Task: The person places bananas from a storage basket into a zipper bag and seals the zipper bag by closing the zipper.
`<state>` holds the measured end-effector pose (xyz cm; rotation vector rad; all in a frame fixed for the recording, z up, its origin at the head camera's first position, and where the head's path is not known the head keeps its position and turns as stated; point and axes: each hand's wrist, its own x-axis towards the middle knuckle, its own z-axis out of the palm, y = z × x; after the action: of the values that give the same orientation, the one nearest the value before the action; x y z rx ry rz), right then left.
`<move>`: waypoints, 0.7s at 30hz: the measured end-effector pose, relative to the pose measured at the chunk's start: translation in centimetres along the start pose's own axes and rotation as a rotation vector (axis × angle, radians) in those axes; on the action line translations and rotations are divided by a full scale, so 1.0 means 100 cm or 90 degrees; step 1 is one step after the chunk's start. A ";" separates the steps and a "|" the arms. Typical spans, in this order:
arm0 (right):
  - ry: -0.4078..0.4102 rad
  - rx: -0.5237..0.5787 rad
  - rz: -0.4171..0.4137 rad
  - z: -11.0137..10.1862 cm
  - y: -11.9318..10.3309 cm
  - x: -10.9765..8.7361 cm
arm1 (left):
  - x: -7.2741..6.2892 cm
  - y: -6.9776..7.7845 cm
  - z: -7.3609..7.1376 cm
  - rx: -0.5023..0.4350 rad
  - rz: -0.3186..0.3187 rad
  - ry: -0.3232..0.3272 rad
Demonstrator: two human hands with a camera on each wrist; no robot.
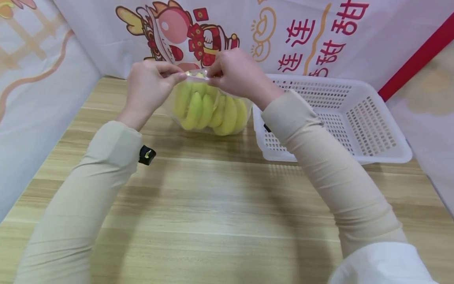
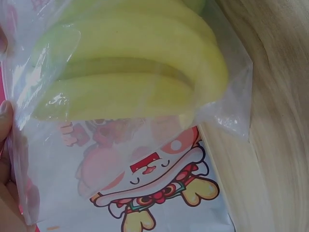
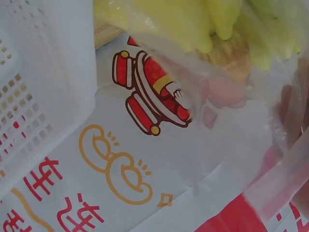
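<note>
A clear plastic bag [image 2: 236, 104] holds several yellow-green bananas [image 1: 228, 116] at the back of the wooden table. Its top edge is pinched from both sides. My left hand [image 1: 150, 85] grips the left part of that edge between thumb and finger. Close beside it, my right hand [image 1: 237, 75] pinches the right part, its other fingers curled in. In the left wrist view the bananas [image 2: 130, 72] show through the film, with only fingertips at the left border. The right wrist view shows banana tips [image 3: 212, 29] inside the bag, and the right hand lies mostly outside it.
A white perforated plastic basket [image 1: 386, 154] stands on the table [image 1: 213, 205] to the right of the bag, partly behind my right forearm. A white printed cloth [image 1: 298, 15] with cartoon figures and red characters hangs behind. A red strip [image 1: 418, 59] runs down the right side.
</note>
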<state>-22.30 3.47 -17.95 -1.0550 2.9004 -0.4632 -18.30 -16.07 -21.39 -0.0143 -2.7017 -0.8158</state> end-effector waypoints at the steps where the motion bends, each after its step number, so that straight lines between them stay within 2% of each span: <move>1: 0.002 0.003 -0.004 0.000 0.001 -0.001 | 0.000 -0.001 0.000 0.000 -0.001 0.003; 6: 0.025 0.012 -0.027 0.003 0.005 -0.006 | -0.001 -0.005 -0.001 -0.017 -0.007 0.021; 11: 0.036 -0.004 -0.027 0.006 0.005 -0.011 | -0.001 -0.003 0.000 -0.042 -0.047 0.011; 14: 0.020 -0.020 -0.011 0.006 0.003 -0.011 | 0.000 -0.001 0.001 -0.041 -0.060 0.007; 21: 0.007 -0.036 0.029 0.005 0.001 -0.006 | 0.002 0.000 0.003 -0.037 -0.054 0.014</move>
<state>-21.84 3.76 -18.48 -0.9946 2.9566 -0.3884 -18.60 -15.94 -21.57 0.0950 -2.6725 -0.9144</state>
